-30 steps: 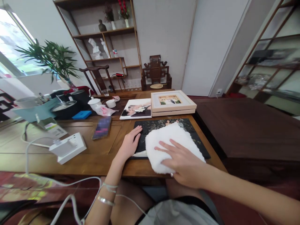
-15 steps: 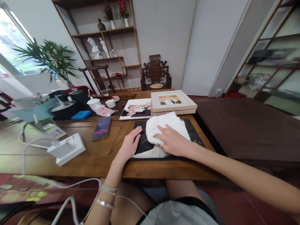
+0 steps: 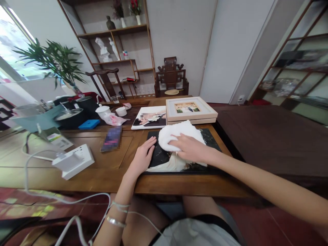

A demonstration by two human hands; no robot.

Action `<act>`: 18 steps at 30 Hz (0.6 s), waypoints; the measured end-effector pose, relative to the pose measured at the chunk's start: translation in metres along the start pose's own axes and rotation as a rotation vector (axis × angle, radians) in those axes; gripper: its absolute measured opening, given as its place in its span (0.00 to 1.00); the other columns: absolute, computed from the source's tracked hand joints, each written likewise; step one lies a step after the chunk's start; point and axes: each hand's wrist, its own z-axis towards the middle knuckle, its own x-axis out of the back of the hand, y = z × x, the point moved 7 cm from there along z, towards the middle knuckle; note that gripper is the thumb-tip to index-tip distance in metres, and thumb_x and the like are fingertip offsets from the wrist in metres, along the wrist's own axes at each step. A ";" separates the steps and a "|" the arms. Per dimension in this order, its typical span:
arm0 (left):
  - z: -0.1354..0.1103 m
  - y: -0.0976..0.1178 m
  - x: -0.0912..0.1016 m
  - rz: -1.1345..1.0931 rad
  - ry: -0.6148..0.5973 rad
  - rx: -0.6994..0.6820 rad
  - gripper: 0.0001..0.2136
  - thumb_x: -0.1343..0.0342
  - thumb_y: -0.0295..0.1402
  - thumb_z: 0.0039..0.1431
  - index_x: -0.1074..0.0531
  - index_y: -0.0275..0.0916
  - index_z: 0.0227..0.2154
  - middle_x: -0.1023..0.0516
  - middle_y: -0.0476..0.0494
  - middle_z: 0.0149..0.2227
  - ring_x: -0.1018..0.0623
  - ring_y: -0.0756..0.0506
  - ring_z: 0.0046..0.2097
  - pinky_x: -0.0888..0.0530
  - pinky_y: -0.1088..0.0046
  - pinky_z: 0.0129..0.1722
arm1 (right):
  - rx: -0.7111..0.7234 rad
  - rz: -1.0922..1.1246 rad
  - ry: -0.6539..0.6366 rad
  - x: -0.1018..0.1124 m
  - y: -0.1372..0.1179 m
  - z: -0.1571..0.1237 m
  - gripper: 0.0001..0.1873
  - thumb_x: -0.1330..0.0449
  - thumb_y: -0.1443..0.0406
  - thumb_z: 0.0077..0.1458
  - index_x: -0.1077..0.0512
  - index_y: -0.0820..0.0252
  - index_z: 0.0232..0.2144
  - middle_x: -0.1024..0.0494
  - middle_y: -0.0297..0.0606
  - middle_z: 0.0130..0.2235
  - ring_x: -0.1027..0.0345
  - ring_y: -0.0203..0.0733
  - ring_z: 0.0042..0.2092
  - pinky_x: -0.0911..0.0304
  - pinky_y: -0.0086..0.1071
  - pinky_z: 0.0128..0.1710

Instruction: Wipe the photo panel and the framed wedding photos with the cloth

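A dark photo panel (image 3: 160, 158) with a pale, dress-like shape in its picture lies flat near the table's front edge. My right hand (image 3: 191, 147) presses a fluffy white cloth (image 3: 179, 131) onto its upper part, fingers bent into the folds. The cloth and hand cover much of the picture. My left hand (image 3: 143, 157) rests along the panel's left edge, fingers stretched out and holding nothing.
Behind the panel lie a white-edged photo print (image 3: 150, 118) and stacked pale wooden frames (image 3: 191, 109). To the left are a dark blurred packet (image 3: 111, 138), a white power strip (image 3: 74, 162) with cables, a blue box (image 3: 89, 124) and a white teapot (image 3: 103, 112).
My right hand and the cloth have shifted slightly up and left on the panel, uncovering more of the picture's lower right. My left hand stays in place.
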 end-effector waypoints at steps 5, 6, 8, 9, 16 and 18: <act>0.000 0.001 0.001 -0.013 0.005 -0.007 0.19 0.57 0.32 0.62 0.29 0.30 0.50 0.31 0.35 0.56 0.33 0.42 0.59 0.39 0.59 0.61 | -0.006 -0.022 -0.002 0.002 0.020 0.027 0.25 0.51 0.75 0.49 0.32 0.63 0.49 0.25 0.49 0.46 0.32 0.53 0.45 0.39 0.43 0.44; 0.000 0.001 0.001 -0.016 0.007 -0.007 0.19 0.57 0.32 0.62 0.29 0.30 0.50 0.31 0.35 0.56 0.33 0.42 0.59 0.39 0.59 0.61 | 0.000 -0.029 0.000 0.001 0.016 0.027 0.24 0.51 0.75 0.49 0.32 0.64 0.49 0.26 0.51 0.47 0.33 0.54 0.48 0.40 0.45 0.46; 0.000 0.001 0.001 -0.021 0.008 -0.012 0.18 0.57 0.31 0.62 0.29 0.31 0.50 0.30 0.36 0.56 0.33 0.42 0.59 0.38 0.59 0.61 | 0.018 -0.040 0.002 -0.004 0.001 0.020 0.24 0.50 0.75 0.49 0.31 0.64 0.49 0.27 0.54 0.49 0.38 0.56 0.54 0.45 0.49 0.52; 0.000 0.001 0.001 -0.023 0.004 -0.015 0.18 0.57 0.31 0.62 0.29 0.32 0.50 0.30 0.37 0.56 0.33 0.42 0.59 0.38 0.59 0.60 | 0.034 -0.043 0.000 -0.006 -0.010 0.013 0.24 0.50 0.75 0.49 0.31 0.64 0.49 0.29 0.54 0.52 0.42 0.57 0.57 0.48 0.52 0.53; -0.001 -0.001 0.000 -0.015 -0.001 -0.005 0.19 0.57 0.32 0.62 0.29 0.30 0.50 0.31 0.36 0.57 0.32 0.42 0.59 0.38 0.59 0.60 | 0.164 0.073 -0.099 -0.013 -0.085 -0.058 0.18 0.47 0.71 0.51 0.28 0.64 0.45 0.39 0.55 0.60 0.53 0.63 0.63 0.57 0.58 0.58; -0.001 -0.002 0.000 -0.016 0.001 -0.004 0.19 0.57 0.32 0.62 0.30 0.29 0.50 0.31 0.36 0.57 0.33 0.42 0.59 0.39 0.60 0.61 | 0.148 0.137 -0.134 -0.008 -0.086 -0.065 0.18 0.46 0.70 0.50 0.28 0.62 0.44 0.37 0.53 0.59 0.50 0.58 0.62 0.55 0.53 0.59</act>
